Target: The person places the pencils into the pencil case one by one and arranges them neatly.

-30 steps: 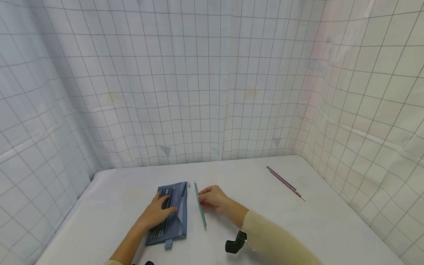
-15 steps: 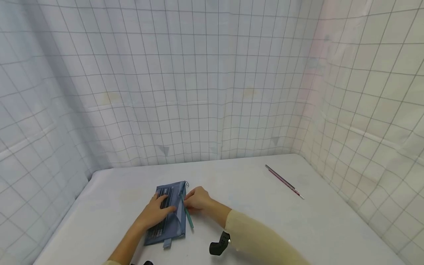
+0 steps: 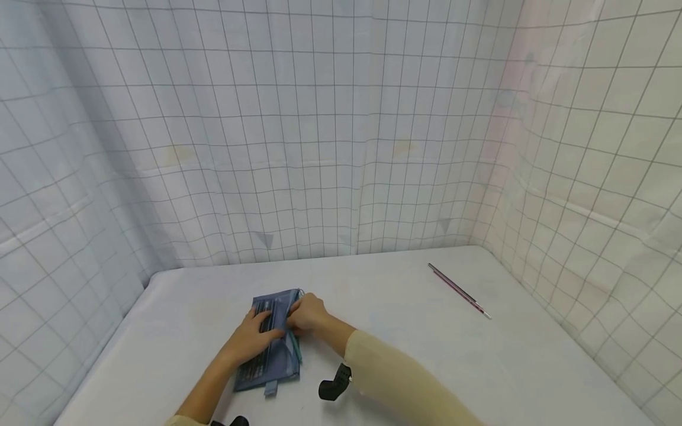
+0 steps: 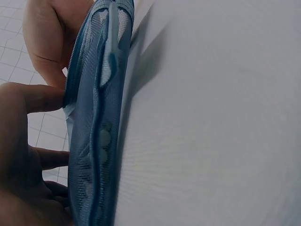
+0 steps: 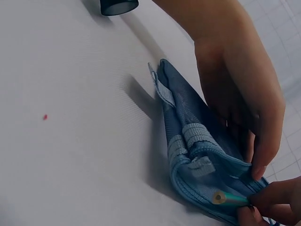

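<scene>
A blue mesh pencil case lies on the white table, with several dark pencils showing through it. My left hand rests across it, fingers spread, thumb at the edge of its unzipped side. My right hand pinches a green pencil at that side. In the right wrist view the pencil's blunt end shows within the zipper opening, and the rest of it is hidden by my fingers. The left wrist view has the case edge-on, with my left fingers on its upper face and my right hand behind it.
Two thin dark red pencils lie side by side on the right of the table. Grid-patterned white curtains enclose the table at the back and sides. A small red speck is on the cloth.
My right hand has moved left with the green pencil, from the table beside the case to its opening. My left hand has stayed on the case.
</scene>
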`<action>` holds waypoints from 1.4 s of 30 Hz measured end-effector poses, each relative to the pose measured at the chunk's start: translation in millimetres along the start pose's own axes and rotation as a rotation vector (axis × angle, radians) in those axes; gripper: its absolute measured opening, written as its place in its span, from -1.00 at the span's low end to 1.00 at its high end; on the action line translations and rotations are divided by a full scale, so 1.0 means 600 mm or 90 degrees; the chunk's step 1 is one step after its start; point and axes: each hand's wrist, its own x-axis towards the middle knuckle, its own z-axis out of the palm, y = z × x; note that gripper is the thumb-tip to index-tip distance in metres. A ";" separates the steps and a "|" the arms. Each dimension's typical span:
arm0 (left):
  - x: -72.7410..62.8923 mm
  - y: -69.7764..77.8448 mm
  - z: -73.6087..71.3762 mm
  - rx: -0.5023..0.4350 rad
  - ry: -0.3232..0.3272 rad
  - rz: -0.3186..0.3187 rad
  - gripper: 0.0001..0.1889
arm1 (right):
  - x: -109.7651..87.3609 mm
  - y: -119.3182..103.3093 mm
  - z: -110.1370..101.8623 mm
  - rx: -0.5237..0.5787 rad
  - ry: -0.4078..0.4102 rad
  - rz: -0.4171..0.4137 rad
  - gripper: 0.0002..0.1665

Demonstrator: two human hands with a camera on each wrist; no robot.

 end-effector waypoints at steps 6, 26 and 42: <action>0.000 0.003 -0.002 -0.007 -0.005 -0.015 -0.12 | 0.015 -0.005 0.011 -0.011 -0.016 -0.003 -0.82; 0.007 0.005 0.000 0.021 -0.014 -0.007 -0.14 | 0.006 0.012 -0.053 0.295 -0.175 0.069 -0.60; 0.004 0.004 0.002 0.042 -0.005 0.008 -0.16 | -0.012 0.014 -0.153 0.174 -0.174 0.004 -0.59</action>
